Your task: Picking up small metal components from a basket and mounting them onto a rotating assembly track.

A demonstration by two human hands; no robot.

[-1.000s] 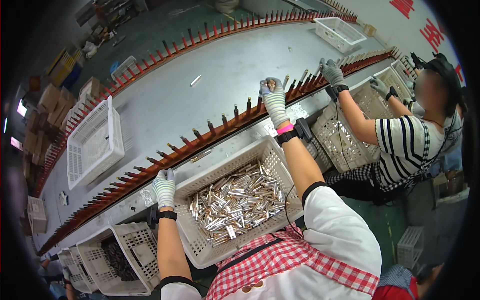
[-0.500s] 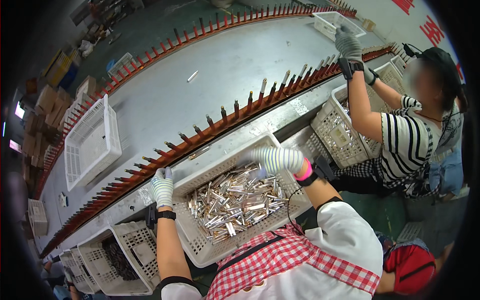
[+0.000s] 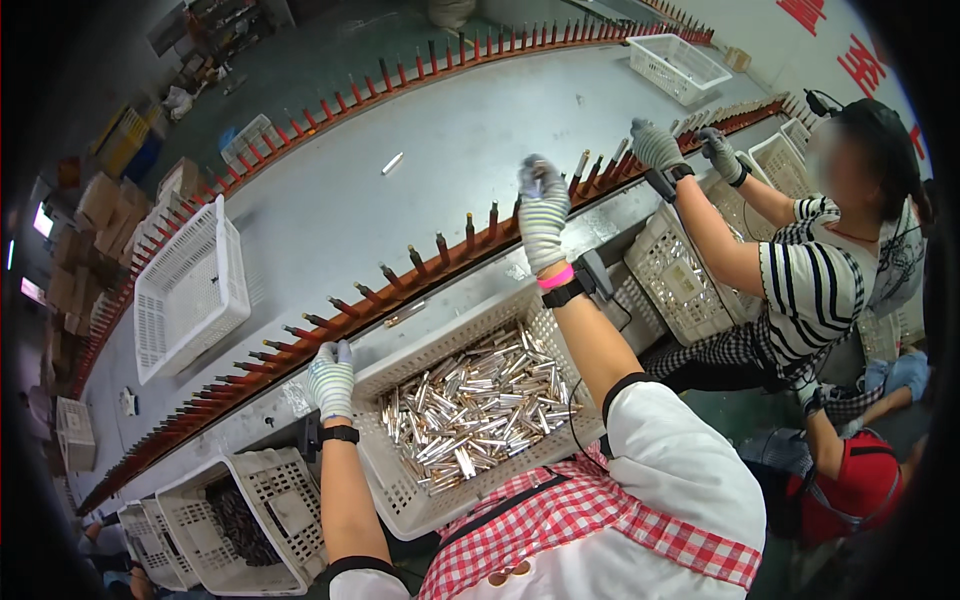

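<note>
My right hand (image 3: 543, 215), in a striped glove, is raised at the row of red rods (image 3: 425, 265), fingers closed around the top of one. What lies inside the fingers is hidden. My left hand (image 3: 330, 385), also gloved, rests at the table's edge beside the near basket's left corner, fingers stretched out, apparently holding nothing. In front of me the white plastic basket (image 3: 400, 510) holds a heap of short silver tubes (image 3: 470, 415). Some rods farther right carry a silver tube (image 3: 580, 172). A few slim pieces (image 3: 405, 313) lie between the rods and the basket.
At right, a co-worker (image 3: 815, 260) in striped sleeves reaches to the same row, with a basket (image 3: 680, 285) beside them. Another white basket (image 3: 190, 290) and a loose silver tube (image 3: 392, 163) lie on the grey table (image 3: 330, 215). Dark pieces (image 3: 240, 525) fill a basket at lower left.
My right hand has risen from over the tube heap to the rods. The near rods have shifted left. The co-worker's hands have come down toward the row. My left hand stays nearly in place.
</note>
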